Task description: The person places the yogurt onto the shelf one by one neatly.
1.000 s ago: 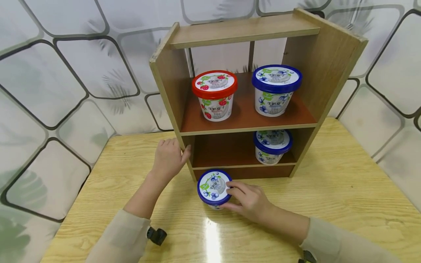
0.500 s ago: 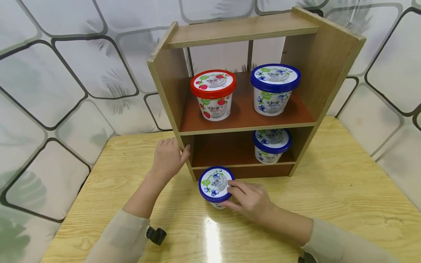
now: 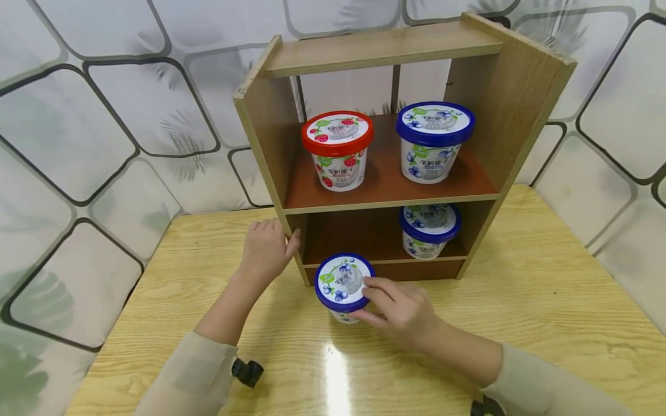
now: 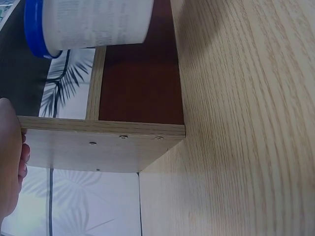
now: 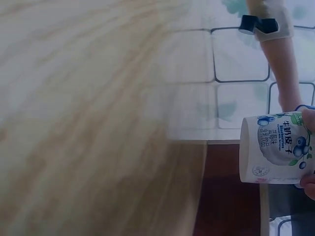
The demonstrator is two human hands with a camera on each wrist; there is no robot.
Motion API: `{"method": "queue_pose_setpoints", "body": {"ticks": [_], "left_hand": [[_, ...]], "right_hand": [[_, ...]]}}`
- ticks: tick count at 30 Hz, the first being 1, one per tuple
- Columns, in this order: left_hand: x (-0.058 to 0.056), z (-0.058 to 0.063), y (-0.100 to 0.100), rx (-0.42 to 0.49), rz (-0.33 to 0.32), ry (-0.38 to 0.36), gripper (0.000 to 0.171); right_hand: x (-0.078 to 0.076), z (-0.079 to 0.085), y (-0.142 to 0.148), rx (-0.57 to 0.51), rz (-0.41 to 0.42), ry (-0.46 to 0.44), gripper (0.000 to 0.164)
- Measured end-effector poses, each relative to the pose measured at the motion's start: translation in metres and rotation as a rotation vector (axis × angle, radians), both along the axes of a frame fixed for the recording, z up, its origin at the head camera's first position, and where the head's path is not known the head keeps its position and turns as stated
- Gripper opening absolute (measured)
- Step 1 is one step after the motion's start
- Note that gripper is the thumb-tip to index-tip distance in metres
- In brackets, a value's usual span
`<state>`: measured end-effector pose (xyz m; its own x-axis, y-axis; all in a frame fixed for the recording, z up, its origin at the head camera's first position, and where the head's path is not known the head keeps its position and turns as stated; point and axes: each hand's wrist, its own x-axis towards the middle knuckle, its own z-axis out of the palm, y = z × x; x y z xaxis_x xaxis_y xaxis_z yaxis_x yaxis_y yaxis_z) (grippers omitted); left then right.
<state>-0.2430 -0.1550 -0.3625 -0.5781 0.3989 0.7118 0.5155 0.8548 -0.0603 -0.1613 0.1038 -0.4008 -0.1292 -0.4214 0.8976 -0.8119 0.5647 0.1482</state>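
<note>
My right hand (image 3: 403, 309) grips a white tub with a blue lid (image 3: 343, 283), blueberries printed on it, by its right side at the rim. The tub is in front of the lower left of a small wooden shelf (image 3: 390, 202). Its base is raised off the table in the right wrist view, where the printed side of the tub (image 5: 278, 150) shows. My left hand (image 3: 267, 251) holds the shelf's left side panel, thumb at the front edge and fingers on the outer face. In the left wrist view only part of the left hand (image 4: 9, 162) shows.
On the upper board stand a red-lidded strawberry tub (image 3: 340, 167) at left and a blue-lidded blueberry tub (image 3: 432, 159) at right. Another blue-lidded tub (image 3: 424, 248) sits on the lower board at right. The shelf stands on a wooden table (image 3: 562, 289) before a patterned backdrop (image 3: 130, 110).
My right hand has raised the blueberry tub and moved it slightly forward and right, closer to the lower compartment. My left hand has stayed on the side panel.
</note>
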Motion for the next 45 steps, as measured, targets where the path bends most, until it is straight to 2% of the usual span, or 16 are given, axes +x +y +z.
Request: {"method": "queue_pose_setpoints", "body": {"ticks": [12,20,27,34,45], "left_hand": [[-0.001,0.001,-0.001,0.0,-0.015,0.037,0.028],[-0.003,0.002,-0.001,0.004,-0.018,0.026,0.03],[-0.003,0.003,-0.001,0.005,-0.019,0.011,0.03],[-0.002,0.002,-0.001,-0.002,-0.005,-0.003,0.03],[0.0,0.002,0.0,-0.013,0.009,-0.031,0.03]], "right_hand": [[-0.009,0.027,0.005,-0.023,-0.057,0.113,0.042],[-0.014,0.037,0.005,-0.016,-0.089,0.087,0.042],[-0.015,0.043,0.004,-0.03,-0.09,0.106,0.041],[-0.018,0.046,0.004,-0.029,-0.127,0.116,0.041],[-0.024,0.038,-0.001,-0.001,-0.233,0.149,0.042]]}}
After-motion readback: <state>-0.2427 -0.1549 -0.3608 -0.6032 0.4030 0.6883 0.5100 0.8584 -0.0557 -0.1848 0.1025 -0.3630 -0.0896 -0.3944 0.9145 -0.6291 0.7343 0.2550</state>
